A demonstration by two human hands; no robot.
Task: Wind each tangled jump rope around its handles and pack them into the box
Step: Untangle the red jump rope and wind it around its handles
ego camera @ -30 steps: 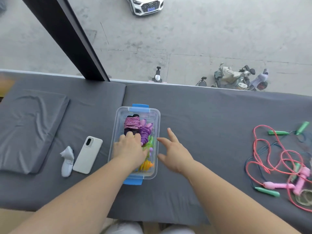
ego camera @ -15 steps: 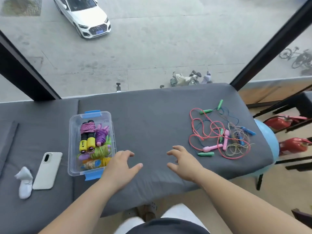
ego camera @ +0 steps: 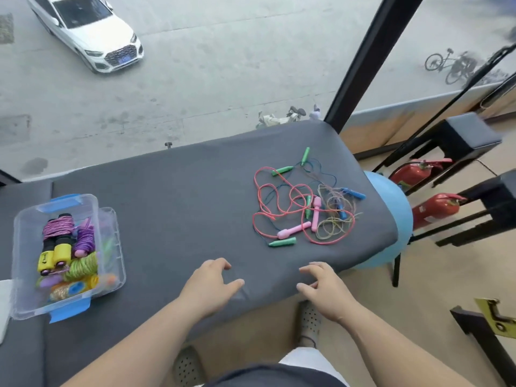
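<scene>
The box [ego camera: 113, 247], far left on the surface [ego camera: 181, 205], holds wound ropes. The left hand [ego camera: 209, 286] and right hand [ego camera: 324, 289] are at the near edge, each grip released and empty. Next, I judge, comes a reach right to the tangled ropes [ego camera: 304, 208] to free one pair of handles.

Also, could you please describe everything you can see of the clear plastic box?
The clear plastic box is an open, lidless rectangular tub with a blue latch at each end. It sits flat on the grey cushion, at the far left; neither the left hand nor the right hand touches it. Packed inside: a pink-purple rope coil on black-and-yellow handles, a purple bundle, a green bundle, an orange bundle nearest. Its outline is motion-blurred.
</scene>
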